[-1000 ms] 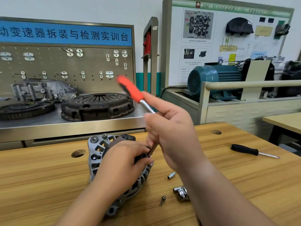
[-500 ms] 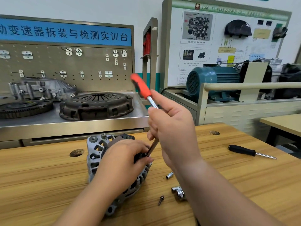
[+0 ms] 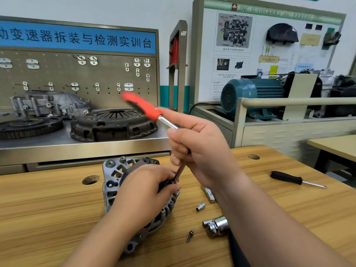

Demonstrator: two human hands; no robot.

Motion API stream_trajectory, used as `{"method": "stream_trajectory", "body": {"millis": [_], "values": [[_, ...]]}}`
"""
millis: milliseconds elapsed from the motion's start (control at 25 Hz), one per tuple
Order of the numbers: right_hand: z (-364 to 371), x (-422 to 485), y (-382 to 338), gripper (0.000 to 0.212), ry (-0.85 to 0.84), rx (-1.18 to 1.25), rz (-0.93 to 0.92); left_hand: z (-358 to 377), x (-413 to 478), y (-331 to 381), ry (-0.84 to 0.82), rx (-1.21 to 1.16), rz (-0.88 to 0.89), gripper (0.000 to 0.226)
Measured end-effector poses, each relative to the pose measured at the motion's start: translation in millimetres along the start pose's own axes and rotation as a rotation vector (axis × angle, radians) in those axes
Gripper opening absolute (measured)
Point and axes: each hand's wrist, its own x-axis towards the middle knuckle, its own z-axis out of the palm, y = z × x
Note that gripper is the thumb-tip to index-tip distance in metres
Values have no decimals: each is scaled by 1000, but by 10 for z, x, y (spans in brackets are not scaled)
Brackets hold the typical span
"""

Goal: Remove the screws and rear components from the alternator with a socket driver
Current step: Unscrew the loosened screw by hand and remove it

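The wooden table (image 3: 57, 209) fills the lower half of the frame, and the alternator (image 3: 113, 182) stands on edge on it at lower centre, in the same spot as a second ago. The left hand (image 3: 146, 191) is curled over the alternator's rear face and grips it to keep it steady, as before. The right hand (image 3: 202, 151), just right of centre, is closed round the steel shaft of the socket driver (image 3: 167, 122), whose tip sits at the rear of the alternator beside the left fingertips. The change is in the red handle (image 3: 142, 106): half a second ago it stood nearly upright, and now it leans well over toward the upper left, blurred with motion. That suggests the driver is being spun on a fastener that is already loose, so this screw is probably close to coming out. At lower right of centre lie a chrome ratchet head (image 3: 215, 225), a small socket (image 3: 200, 206) and one loose screw (image 3: 190, 236), unmoved; a black screwdriver (image 3: 289, 179) lies untouched at the right
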Motion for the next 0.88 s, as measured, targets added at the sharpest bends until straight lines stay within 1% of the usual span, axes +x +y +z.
{"method": "stream_trajectory", "body": {"millis": [40, 80, 120, 160, 200, 280, 320, 360, 440, 520, 560, 600, 640, 720, 760, 800, 840, 880], "values": [[47, -25, 50, 41, 166, -30, -56, 10, 1, -3, 1, -3, -5, 13], [74, -47, 83, 41, 288, -66, -99, 17, 4, 1, 0, -11, -9, 11], [79, -64, 91, 43, 332, -94, -115, 19, 5, 11, -2, -12, -11, 11], [69, -73, 84, 44, 299, -104, -106, 20, 6, 20, 2, -8, -12, 11], [47, -67, 52, 45, 183, -106, -78, 12, 2, 26, 7, 1, -21, 12], [-12, -30, -39, 48, -135, -78, 6, -14, -7, 28, 11, 0, -41, 19], [-56, -8, -77, 49, -263, -60, 43, -26, -10, 31, 8, -17, -35, 18], [-101, 6, -106, 49, -352, -49, 74, -39, -11, 46, 2, -30, -22, 15], [-174, 38, -125, 50, -426, -35, 127, -49, -15, 61, 16, -43, 10, 6], [-197, 53, -130, 49, -435, -3, 151, -40, -13, 50, 30, -50, 1, 5], [-168, 52, -123, 47, -400, 12, 138, -31, -15, 35, 29, -45, -13, 7], [-115, 44, -101, 45, -320, 11, 105, -20, -16, 24, 22, -28, -22, 13], [-52, 33, -60, 43, -189, -10, 55, -6, -13, 13, 17, -18, -25, 16], [50, -2, 43, 39, 151, -72, -51, 11, 1, 5, 25, -20, -30, 9], [81, -20, 72, 39, 275, -88, -86, 13, 4, 13, 32, -25, -31, 6], [91, -33, 79, 41, 328, -100, -96, 18, 4, 13, 30, -25, -29, 7], [90, -38, 76, 42, 314, -107, -91, 21, 0, 14, 26, -17, -26, 9], [81, -33, 54, 43, 215, -110, -69, 19, -4, 14, 26, -2, -27, 12]]}}
